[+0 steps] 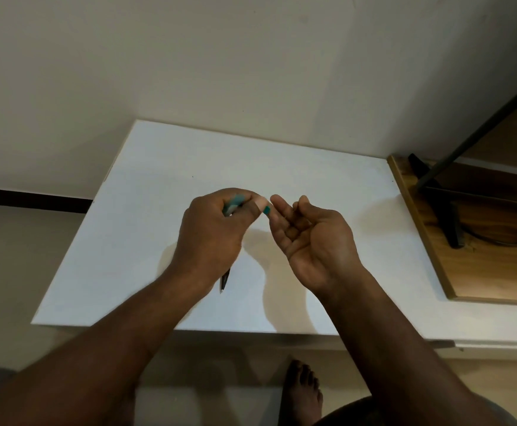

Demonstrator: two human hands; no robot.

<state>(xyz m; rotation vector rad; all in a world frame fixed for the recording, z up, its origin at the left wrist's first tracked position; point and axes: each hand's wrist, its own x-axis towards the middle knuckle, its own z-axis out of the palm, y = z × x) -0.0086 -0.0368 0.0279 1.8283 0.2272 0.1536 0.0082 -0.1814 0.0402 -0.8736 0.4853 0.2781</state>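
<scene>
Left hand [211,235]: clenched round the pen [225,279], up in the air over the middle of the table [122,241].
Pen: metal tip pokes out below the wrist, aimed at the table's near edge; teal barrel peeks out above the knuckles.
Cap [267,209]: a small teal piece right at the left thumb tip, also over mid-table.
Right hand [309,238]: palm up, fingers loosely curled, grasping nothing, fingertips just beside the cap.
Risk: the cap looks barely held. If the thumb eases off before the right fingers close, it could drop, bounce and roll off the table's near edge to the floor by the foot [303,392].
Risk two: a hard tug could jerk the pen tip onto the white top and mark it.
Hard to see: most of the pen is buried in the fist. Whether the right fingertip touches the cap, I cannot tell, and the teal parts are blurred.
Cut off: the wooden board [429,241] at the table's right end.
</scene>
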